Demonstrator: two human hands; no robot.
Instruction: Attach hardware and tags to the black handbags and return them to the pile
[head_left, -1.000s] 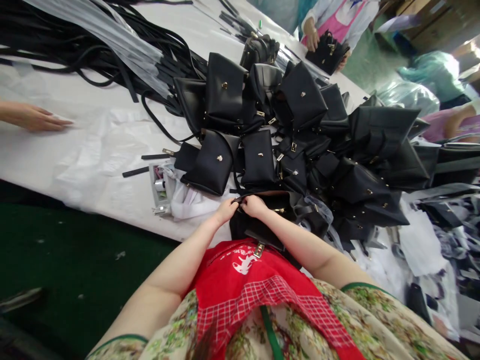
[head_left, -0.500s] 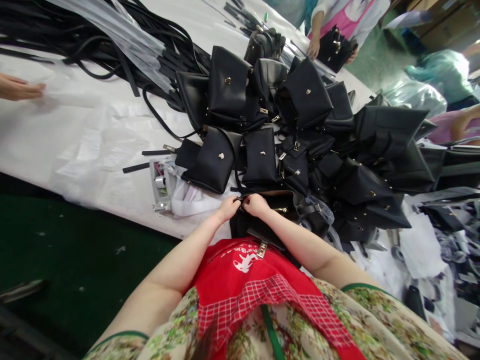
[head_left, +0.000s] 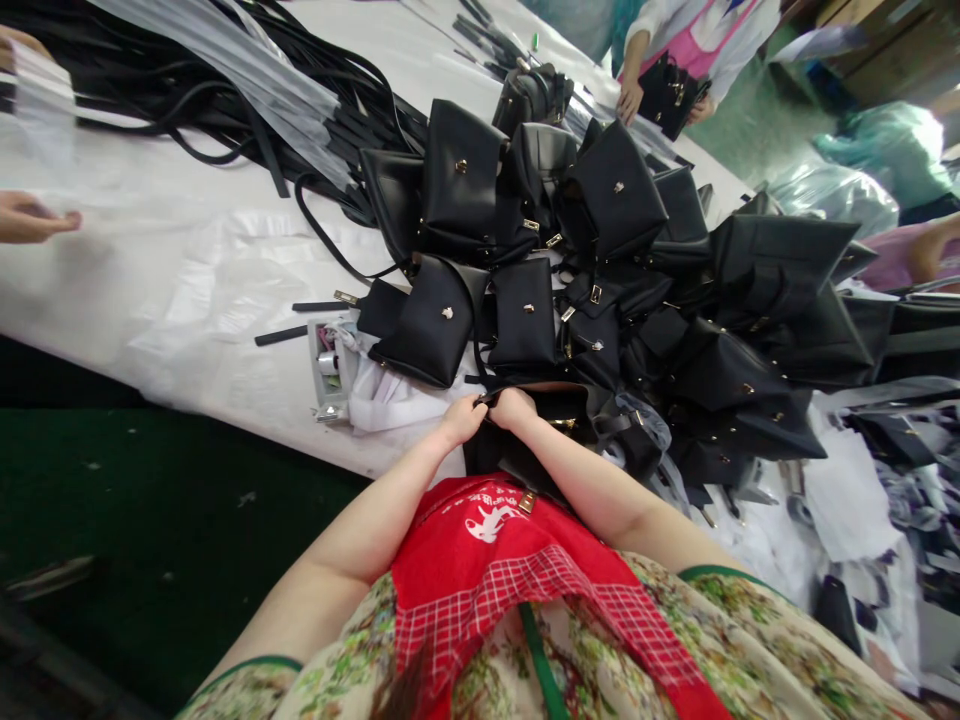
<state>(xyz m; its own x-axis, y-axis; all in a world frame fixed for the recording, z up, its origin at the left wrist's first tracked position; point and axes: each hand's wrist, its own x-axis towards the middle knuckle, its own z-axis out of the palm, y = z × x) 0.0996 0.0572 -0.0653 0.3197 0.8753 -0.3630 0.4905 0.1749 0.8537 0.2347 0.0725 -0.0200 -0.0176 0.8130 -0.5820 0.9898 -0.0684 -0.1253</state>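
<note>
An open black handbag [head_left: 491, 450] rests against my red apron at the table's front edge, with a gold zipper showing inside and a gold clasp plate on its flap. My left hand [head_left: 463, 418] is closed in a pinch at the bag's left upper edge. Close beside it, my right hand [head_left: 513, 408] has its fingers closed on the same edge, knuckles up. What lies between the fingertips is mostly hidden. Just beyond my hands lie a black bag with a gold lock [head_left: 431, 320] and a smaller black bag [head_left: 523, 315].
Several more black bags [head_left: 461, 180] are heaped ahead and to the right. A grey tray [head_left: 326, 370] holds small items on the left. Long black straps [head_left: 225, 90] lie at the far left. Co-workers' hands [head_left: 34, 218] show at left; another person [head_left: 697, 50] holds a bag.
My hands stay at the bag's edge with hardly any shift. At the far left, a co-worker's hand has moved lower and another has appeared with a white sheet.
</note>
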